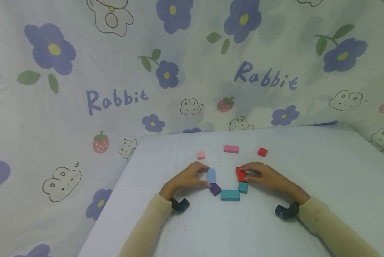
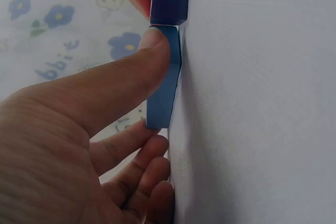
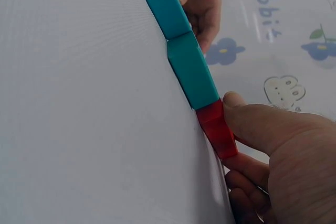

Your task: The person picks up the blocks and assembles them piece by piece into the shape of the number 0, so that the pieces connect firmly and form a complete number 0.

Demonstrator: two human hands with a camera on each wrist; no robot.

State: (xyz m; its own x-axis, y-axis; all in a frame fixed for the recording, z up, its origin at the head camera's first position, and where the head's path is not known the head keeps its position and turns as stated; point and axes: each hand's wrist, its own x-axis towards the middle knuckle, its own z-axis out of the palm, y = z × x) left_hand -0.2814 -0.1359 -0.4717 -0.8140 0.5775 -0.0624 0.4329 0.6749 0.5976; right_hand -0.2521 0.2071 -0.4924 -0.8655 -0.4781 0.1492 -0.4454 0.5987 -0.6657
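Observation:
My left hand (image 1: 190,176) pinches a light blue rectangular block (image 1: 212,176) between thumb and fingertips; the left wrist view shows the thumb on this blue block (image 2: 164,90). Close to its near end sits a dark purple block (image 1: 215,189). Across from it, my right hand (image 1: 263,175) grips a red rectangular block (image 1: 240,174) by its ends. That red block (image 3: 218,132) meets a small teal block (image 1: 243,187), beside which a longer teal block (image 1: 230,195) lies. Together these blocks form a U-shaped curve on the white table.
Farther back on the white table (image 1: 307,171) lie a small pink block (image 1: 201,155), a longer pink block (image 1: 231,149) and a small red block (image 1: 262,152). A patterned curtain (image 1: 192,71) hangs behind and to the sides. Each wrist wears a black device.

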